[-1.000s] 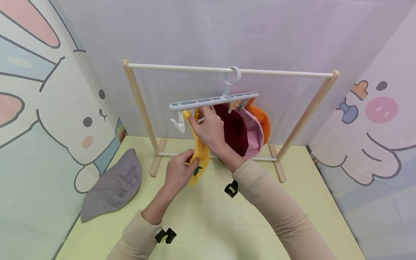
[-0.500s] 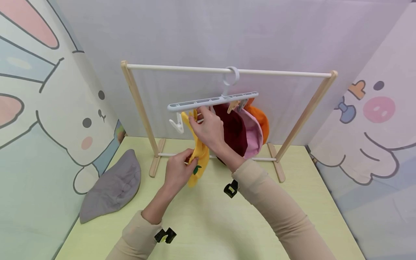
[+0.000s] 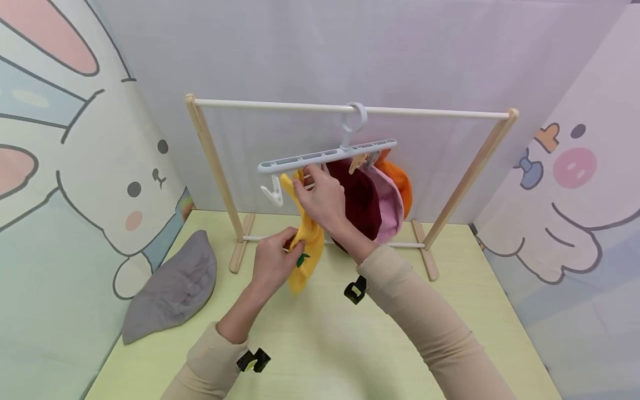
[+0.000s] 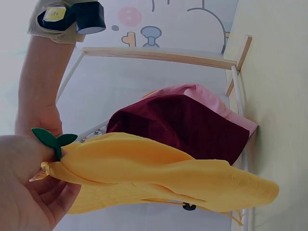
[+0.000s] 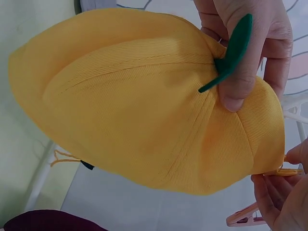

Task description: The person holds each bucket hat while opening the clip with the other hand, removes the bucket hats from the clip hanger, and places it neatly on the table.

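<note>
- Far out at 10 o'clock from the yellow hat (image 3: 312, 241), a rabbit (image 3: 107, 166) is printed on the wall (image 3: 60, 289).
- Between 8 and 9 o'clock, a grey hat (image 3: 172, 291) lies flattened on the table (image 3: 425, 333), well apart from my hands.
- The rack (image 3: 300, 106) stands on the table, its left post toward 10 o'clock.
- At 8 o'clock, my left hand (image 3: 272, 261) pinches the yellow hat by the crown, the thumb just beside its green leaf (image 3: 303, 259).
- At 11 o'clock, a white clip (image 3: 273, 193) hangs tilted under the left end of the hanger (image 3: 327, 156).
- The yellow hat itself is in the air in front of the rack, held between my two hands, its upper edge just under the hanger.
- Toward 12 o'clock, my right hand (image 3: 322, 197) pinches the yellow hat's upper edge; the fingertips are partly hidden, so I cannot tell whether a small yellow bit there is cloth or a clip.
- The hanger's ring goes around the rack's top rail.
- At 2 o'clock, a maroon hat (image 3: 357, 205) hangs under the hanger, behind my right wrist.
- At 1 o'clock, a beige clip (image 3: 357, 164) and a grey clip (image 3: 372, 160) sit side by side under the hanger.
- Farther toward 2 o'clock come a pink hat (image 3: 391, 208) and an orange hat (image 3: 401, 180), overlapping.
- Between 2 and 3 o'clock stands the rack's right post.
</note>
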`<act>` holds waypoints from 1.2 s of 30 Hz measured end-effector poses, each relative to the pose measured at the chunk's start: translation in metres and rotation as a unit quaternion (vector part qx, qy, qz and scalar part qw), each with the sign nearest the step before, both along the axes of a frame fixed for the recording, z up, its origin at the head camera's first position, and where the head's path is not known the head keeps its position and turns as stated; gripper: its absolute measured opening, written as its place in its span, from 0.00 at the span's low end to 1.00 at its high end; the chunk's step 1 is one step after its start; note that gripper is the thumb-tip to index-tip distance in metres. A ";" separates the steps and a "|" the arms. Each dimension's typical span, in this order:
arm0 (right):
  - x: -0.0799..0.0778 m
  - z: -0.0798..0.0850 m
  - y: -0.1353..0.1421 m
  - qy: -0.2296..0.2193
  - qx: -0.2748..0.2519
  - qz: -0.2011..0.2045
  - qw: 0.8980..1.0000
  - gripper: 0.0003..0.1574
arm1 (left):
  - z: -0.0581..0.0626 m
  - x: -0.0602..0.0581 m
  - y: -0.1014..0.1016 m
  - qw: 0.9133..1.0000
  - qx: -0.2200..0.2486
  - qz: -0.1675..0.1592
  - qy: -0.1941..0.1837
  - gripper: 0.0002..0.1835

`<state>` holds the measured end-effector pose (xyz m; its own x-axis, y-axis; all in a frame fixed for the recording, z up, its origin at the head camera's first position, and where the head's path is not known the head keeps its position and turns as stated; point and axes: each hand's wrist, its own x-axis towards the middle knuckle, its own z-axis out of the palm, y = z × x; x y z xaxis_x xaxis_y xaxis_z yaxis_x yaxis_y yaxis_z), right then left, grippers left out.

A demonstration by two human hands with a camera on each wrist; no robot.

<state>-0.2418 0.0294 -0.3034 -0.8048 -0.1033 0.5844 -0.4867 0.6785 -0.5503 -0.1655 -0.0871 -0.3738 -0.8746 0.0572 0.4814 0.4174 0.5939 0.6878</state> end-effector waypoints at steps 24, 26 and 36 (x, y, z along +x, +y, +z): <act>0.002 -0.002 -0.002 -0.027 -0.016 -0.035 0.999 0.08 | 0.006 0.004 -0.001 1.000 -0.001 0.010 -0.017 0.04; 0.002 -0.002 -0.002 -0.027 -0.017 -0.035 0.999 0.08 | 0.006 0.004 -0.002 1.000 -0.002 0.013 -0.022 0.04; 0.002 -0.002 -0.003 -0.026 -0.020 -0.032 0.999 0.09 | 0.005 0.006 -0.011 0.999 -0.015 0.014 -0.028 0.04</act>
